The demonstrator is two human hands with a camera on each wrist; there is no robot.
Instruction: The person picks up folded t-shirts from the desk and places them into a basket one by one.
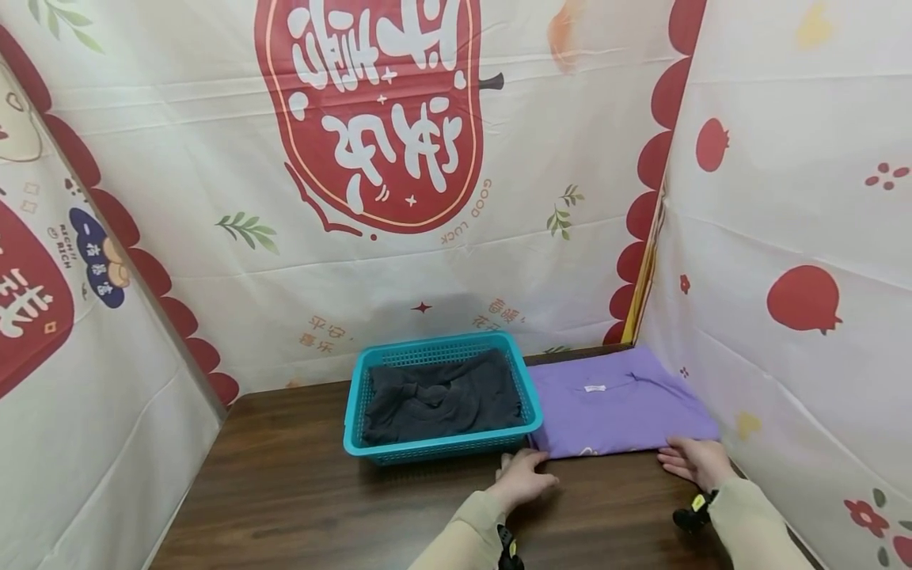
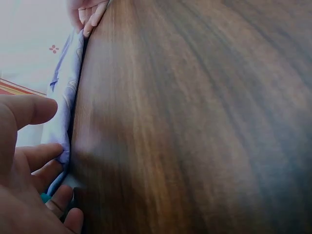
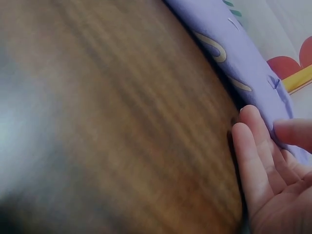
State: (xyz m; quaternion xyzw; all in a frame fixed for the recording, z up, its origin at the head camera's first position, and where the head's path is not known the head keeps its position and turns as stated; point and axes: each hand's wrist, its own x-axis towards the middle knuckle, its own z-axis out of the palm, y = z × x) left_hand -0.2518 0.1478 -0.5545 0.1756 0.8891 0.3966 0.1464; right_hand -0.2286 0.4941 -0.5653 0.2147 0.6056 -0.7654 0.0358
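Observation:
A folded purple shirt (image 1: 606, 404), with a white label at its neckline, lies flat on the table at the right. My left hand (image 1: 523, 479) is at its near left corner. In the left wrist view, the left fingers (image 2: 46, 153) touch the shirt's edge (image 2: 68, 105) while the thumb stands apart from them. At the near right corner is my right hand (image 1: 698, 461). Its nearly straight fingers (image 3: 251, 156) lie along the shirt's front edge, with the thumb (image 3: 292, 134) over the purple cloth (image 3: 258, 95).
Left of the shirt stands a teal plastic basket (image 1: 442, 451) holding folded dark grey cloth (image 1: 442, 400). Printed white fabric walls (image 1: 442, 269) rise behind and beside the dark wooden table (image 1: 285, 475). The right wall comes close to my right hand.

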